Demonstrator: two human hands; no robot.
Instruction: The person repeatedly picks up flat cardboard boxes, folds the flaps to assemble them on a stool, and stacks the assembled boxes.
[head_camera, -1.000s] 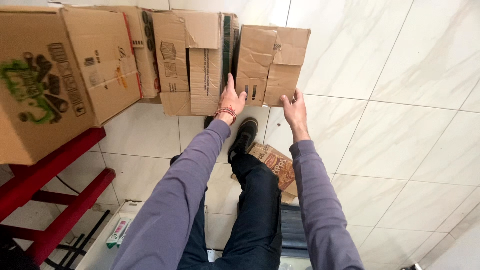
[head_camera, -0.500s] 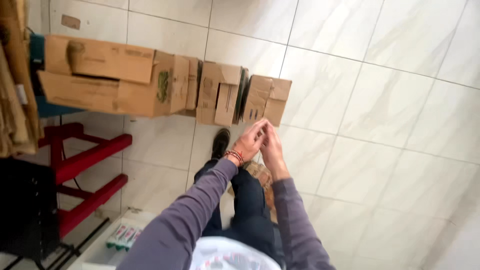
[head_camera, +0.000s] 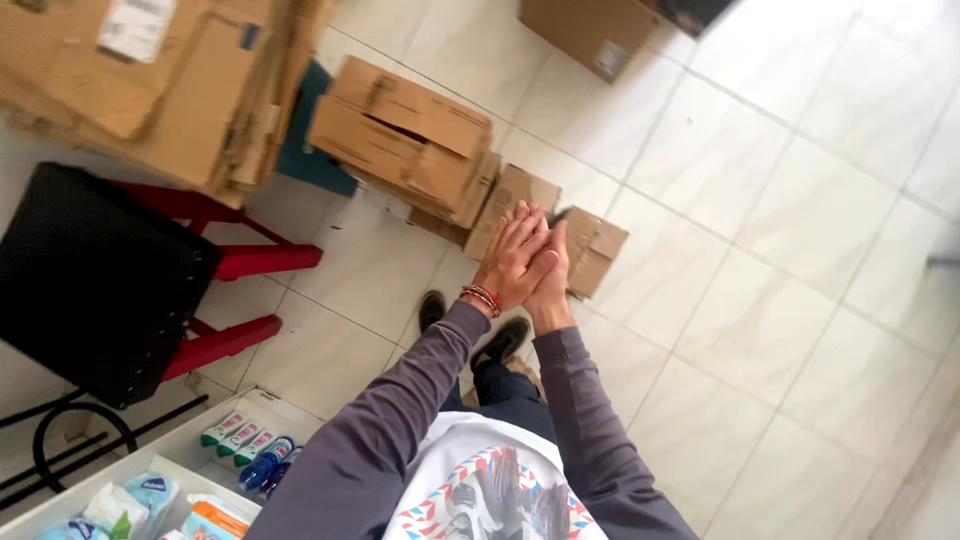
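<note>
My left hand (head_camera: 512, 256) and my right hand (head_camera: 551, 274) are pressed together palm to palm in front of me, fingers straight, with nothing between them. A red bead bracelet (head_camera: 481, 297) circles my left wrist, and both arms wear grey-purple sleeves. Beyond the fingertips, flattened and stacked cardboard boxes (head_camera: 420, 135) lie on the white tiled floor (head_camera: 760, 260). Two smaller open boxes (head_camera: 590, 250) sit right behind my hands. My black shoes (head_camera: 505, 338) show below the wrists.
A black seat on a red frame (head_camera: 100, 280) stands at the left, with more folded cardboard (head_camera: 170, 90) above it. A white box of bottles and packets (head_camera: 200, 470) is at the lower left. Another box (head_camera: 590, 35) lies at the top.
My hands left the upright boxes, came together and now press flat against each other. The view has swung left and back, so the boxes lie farther off.
</note>
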